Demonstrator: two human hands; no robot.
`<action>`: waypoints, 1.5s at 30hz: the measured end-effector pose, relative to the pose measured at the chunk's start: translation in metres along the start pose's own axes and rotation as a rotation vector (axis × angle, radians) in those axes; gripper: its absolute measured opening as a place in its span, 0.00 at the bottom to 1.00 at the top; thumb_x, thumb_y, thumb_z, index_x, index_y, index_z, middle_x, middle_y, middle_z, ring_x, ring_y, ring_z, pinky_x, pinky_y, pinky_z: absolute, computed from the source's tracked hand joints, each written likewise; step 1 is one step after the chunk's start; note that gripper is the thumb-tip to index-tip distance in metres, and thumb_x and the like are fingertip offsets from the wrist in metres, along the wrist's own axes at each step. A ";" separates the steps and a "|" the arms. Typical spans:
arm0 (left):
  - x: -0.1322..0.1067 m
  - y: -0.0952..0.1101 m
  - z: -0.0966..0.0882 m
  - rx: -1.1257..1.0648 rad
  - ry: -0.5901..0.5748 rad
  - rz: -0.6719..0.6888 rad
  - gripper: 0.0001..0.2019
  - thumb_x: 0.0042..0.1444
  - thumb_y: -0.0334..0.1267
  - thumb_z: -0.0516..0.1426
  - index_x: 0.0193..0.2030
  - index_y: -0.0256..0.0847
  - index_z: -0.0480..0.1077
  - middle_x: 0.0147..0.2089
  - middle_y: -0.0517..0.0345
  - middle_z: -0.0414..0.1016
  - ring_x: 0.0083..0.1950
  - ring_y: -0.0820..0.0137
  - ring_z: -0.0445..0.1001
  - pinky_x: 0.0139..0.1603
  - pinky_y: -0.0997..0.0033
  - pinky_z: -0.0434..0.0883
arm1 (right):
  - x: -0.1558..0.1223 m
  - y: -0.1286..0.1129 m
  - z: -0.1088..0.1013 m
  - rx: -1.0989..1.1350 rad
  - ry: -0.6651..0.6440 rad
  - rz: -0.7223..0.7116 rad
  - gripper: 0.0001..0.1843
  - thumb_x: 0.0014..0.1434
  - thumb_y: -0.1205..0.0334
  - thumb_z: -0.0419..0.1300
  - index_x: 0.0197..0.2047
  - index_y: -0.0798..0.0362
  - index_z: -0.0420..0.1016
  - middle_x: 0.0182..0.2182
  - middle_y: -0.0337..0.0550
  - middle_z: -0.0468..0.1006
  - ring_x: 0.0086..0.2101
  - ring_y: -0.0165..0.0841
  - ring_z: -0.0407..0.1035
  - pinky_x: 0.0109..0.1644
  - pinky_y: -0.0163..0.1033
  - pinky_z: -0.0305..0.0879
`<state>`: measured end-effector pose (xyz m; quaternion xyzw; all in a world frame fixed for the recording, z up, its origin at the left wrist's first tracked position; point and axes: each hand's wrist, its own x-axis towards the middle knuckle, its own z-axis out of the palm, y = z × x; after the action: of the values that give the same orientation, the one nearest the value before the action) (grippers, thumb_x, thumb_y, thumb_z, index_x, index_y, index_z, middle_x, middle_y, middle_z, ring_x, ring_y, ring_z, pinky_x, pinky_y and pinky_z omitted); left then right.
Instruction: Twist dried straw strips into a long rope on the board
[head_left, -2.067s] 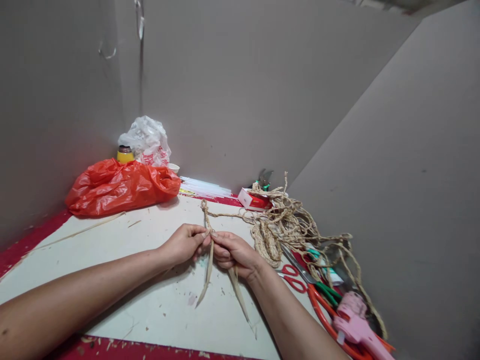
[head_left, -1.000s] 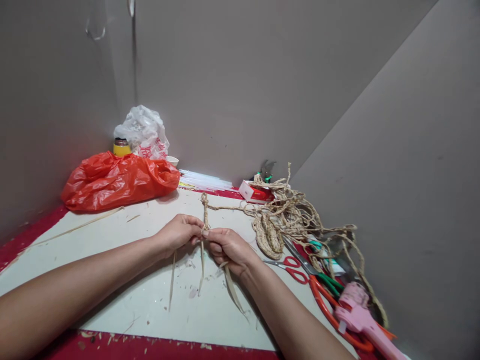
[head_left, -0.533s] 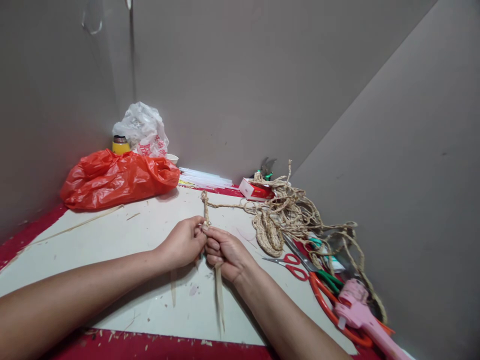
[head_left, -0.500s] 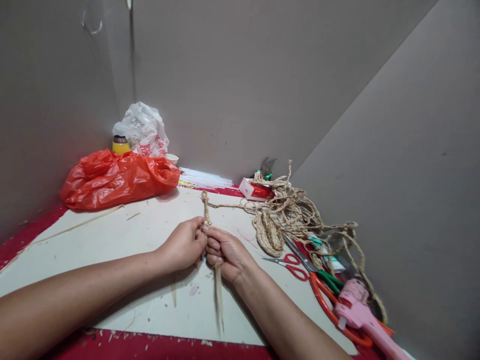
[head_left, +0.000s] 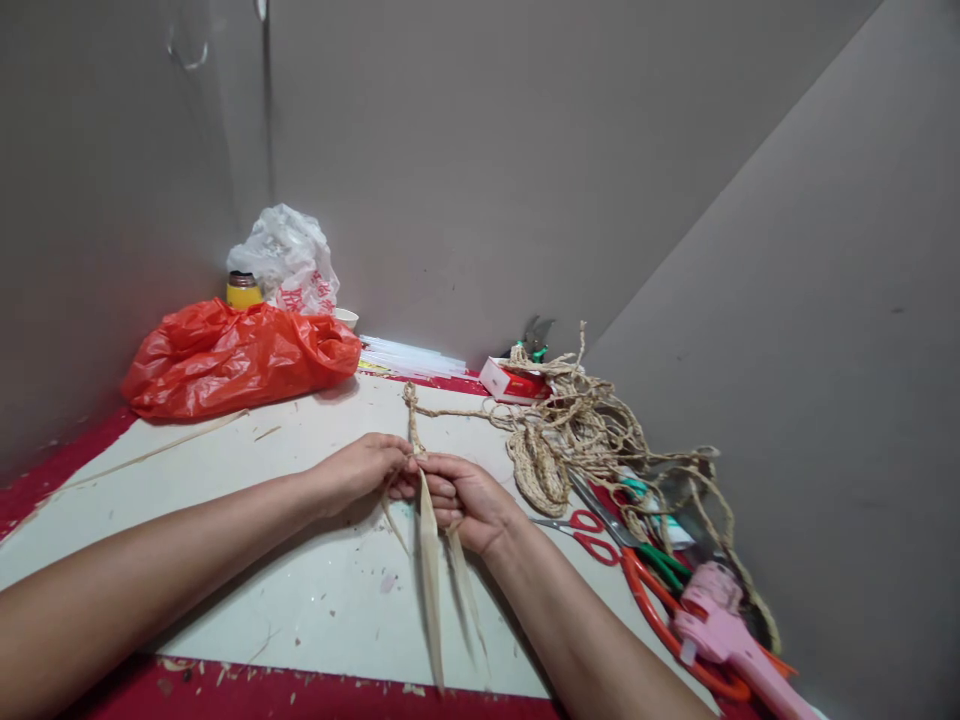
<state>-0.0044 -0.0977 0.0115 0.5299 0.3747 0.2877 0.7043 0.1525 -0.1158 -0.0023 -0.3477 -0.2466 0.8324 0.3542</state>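
Note:
A braided straw cord (head_left: 413, 425) runs away from my hands across the pale board, with a knotted loop at its far end. My left hand (head_left: 373, 468) pinches the near end of the braid, fingertips meeting those of my right hand (head_left: 465, 497). Thumb and fingers of the right hand are closed on the same spot. From between the hands a wide flat straw strip (head_left: 429, 570) hangs toward me. A second strip (head_left: 463, 580) hangs below my right hand, and a thin one (head_left: 394, 525) below my left.
A heap of braided cord (head_left: 592, 410) lies at right, near red-handled scissors (head_left: 589, 535), larger orange-handled shears (head_left: 652, 605) and a pink glue gun (head_left: 720, 620). A red plastic bag (head_left: 240, 360), yellow jar (head_left: 243, 291) and white glue sticks (head_left: 412, 357) sit at the back.
The left fingers have loosened from a tighter curl and spread somewhat. The wide strip now hangs down between the hands, and the right-hand strip has swung to the right.

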 end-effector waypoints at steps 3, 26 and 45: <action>0.001 -0.006 0.002 0.066 -0.025 -0.032 0.04 0.45 0.36 0.53 0.26 0.37 0.64 0.16 0.67 0.56 0.17 0.80 0.51 0.20 0.77 0.50 | 0.000 -0.002 -0.003 -0.058 -0.001 -0.008 0.06 0.49 0.66 0.60 0.26 0.59 0.68 0.09 0.24 0.48 0.12 0.17 0.33 0.12 0.24 0.32; -0.003 0.003 -0.011 0.063 -0.094 -0.213 0.12 0.46 0.45 0.58 0.23 0.38 0.64 0.13 0.72 0.45 0.14 0.82 0.39 0.16 0.73 0.35 | -0.011 -0.003 0.010 -0.801 0.214 -0.267 0.14 0.43 0.56 0.64 0.19 0.56 0.66 0.11 0.27 0.53 0.15 0.20 0.41 0.19 0.33 0.33; -0.002 -0.006 0.001 0.305 0.151 -0.108 0.08 0.45 0.35 0.53 0.19 0.37 0.65 0.10 0.70 0.51 0.13 0.82 0.44 0.16 0.76 0.42 | -0.023 -0.009 0.010 -1.437 0.286 -0.352 0.14 0.55 0.60 0.51 0.21 0.56 0.65 0.18 0.34 0.61 0.22 0.26 0.53 0.25 0.31 0.48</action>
<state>-0.0043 -0.1015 0.0061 0.5866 0.4938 0.2281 0.6000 0.1606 -0.1290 0.0190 -0.5536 -0.7325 0.3442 0.1964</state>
